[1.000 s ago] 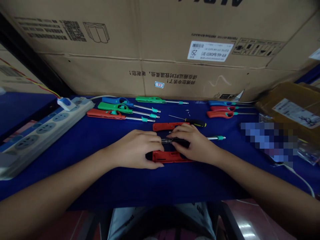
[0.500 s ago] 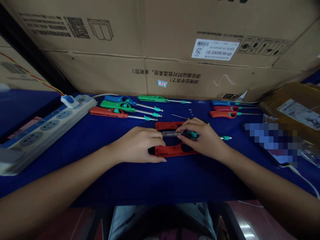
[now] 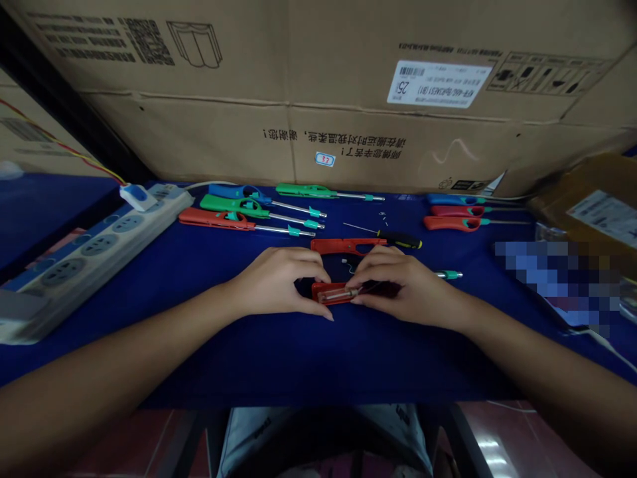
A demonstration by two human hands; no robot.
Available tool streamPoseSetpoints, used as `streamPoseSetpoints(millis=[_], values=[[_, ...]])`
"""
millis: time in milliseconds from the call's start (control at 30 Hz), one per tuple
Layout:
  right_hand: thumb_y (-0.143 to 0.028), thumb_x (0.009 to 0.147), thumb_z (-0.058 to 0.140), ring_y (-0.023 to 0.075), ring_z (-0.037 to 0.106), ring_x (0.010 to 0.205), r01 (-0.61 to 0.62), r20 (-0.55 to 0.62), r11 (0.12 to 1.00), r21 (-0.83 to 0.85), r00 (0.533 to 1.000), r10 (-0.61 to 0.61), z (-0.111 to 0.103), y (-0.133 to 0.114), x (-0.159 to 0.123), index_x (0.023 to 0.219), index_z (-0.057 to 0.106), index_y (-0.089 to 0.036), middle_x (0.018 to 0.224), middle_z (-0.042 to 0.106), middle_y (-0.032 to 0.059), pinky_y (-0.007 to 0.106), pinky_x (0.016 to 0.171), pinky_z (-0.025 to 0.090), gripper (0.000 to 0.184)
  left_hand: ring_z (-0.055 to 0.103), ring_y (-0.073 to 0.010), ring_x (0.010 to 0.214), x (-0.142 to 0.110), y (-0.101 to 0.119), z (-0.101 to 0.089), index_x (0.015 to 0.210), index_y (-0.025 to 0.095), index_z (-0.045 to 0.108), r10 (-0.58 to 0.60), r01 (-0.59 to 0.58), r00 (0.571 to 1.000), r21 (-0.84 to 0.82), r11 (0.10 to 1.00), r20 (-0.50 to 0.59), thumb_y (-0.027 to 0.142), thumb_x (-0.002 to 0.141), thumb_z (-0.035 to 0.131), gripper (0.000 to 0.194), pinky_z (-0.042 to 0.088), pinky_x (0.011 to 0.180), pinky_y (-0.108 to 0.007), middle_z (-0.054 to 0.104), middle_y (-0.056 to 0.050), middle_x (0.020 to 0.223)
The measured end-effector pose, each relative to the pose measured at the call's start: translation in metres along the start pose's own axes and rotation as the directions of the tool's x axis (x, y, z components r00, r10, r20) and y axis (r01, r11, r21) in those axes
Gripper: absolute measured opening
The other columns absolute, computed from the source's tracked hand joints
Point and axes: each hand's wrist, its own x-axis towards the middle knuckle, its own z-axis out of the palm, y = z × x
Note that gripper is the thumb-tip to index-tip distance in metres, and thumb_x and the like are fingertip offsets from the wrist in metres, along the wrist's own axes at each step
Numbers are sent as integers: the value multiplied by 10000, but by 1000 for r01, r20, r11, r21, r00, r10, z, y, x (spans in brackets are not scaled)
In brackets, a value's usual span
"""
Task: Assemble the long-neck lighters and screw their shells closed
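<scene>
The near half of a red lighter casing [image 3: 318,288] lies hollow side up on the blue table. My left hand [image 3: 279,282] curls around its left end, thumb on the near side and fingertips at the far edge. A clear fuel tank [image 3: 336,295] rests in or just over this half. My right hand [image 3: 393,282] pinches the tank's right end and hides the rest of the casing half. Beyond my hands is the other red casing half [image 3: 331,246], next to a black and yellow screwdriver [image 3: 398,239]. A metal lighter tube [image 3: 449,274] shows past my right hand.
Several gas lighters, including a green one [image 3: 306,191], lie at the back left. Others, including a red one [image 3: 450,223], lie at the back right. A white power strip [image 3: 107,255] stands left. A blurred-screen phone [image 3: 552,285] lies right. A cardboard box [image 3: 343,149] walls the back.
My right hand has brought the clear tank nearer, from between the casing halves to the near half. The far half and the screwdriver now show more fully. My left hand stays about the near half.
</scene>
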Motion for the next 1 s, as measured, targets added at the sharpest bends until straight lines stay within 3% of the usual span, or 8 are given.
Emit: streamPoseSetpoints(millis=[300,500,667,867,1000], values=[[-306,903,725,215,593,1046,22,60,986,-162,998,-12,4,5,-3,1076,728,-249,1081,653,61,412,970,416,182,715,-173,882,0,4,1,993,207,754,-29,29,1000,0,1000,-7,481,776,819,355,538,793,-263,739,-19,988],[-230,961,614,196,602,999,36,-8,985,-169,999,-37,-4,3,-2,1057,729,-229,1031,667,68,383,936,432,149,692,-165,948,-1,5,3,1078,193,745,5,-15,995,-90,996,-102,284,922,669,195,546,874,-295,722,-56,1054],[-254,958,629,202,611,980,22,-31,982,-188,999,-28,-9,3,-1,1005,731,-237,1002,687,60,391,924,432,113,676,-171,908,0,4,3,1067,243,776,126,-128,991,-47,991,-50,250,925,657,185,547,831,-314,744,-45,1035],[-253,974,626,175,616,958,111,87,981,-161,991,-98,-4,3,-3,1085,759,-267,1039,688,51,386,919,422,174,671,-165,907,2,6,1,1067,272,791,97,-97,995,-60,993,-17,272,941,653,187,548,834,-306,734,-46,1052],[-258,979,615,176,628,954,113,99,977,-183,990,-96,-3,2,-2,1080,764,-267,1042,692,46,400,933,421,180,681,-167,899,2,7,0,1068,273,791,105,-105,994,-41,994,-2,258,936,652,193,556,825,-304,727,-47,1043]])
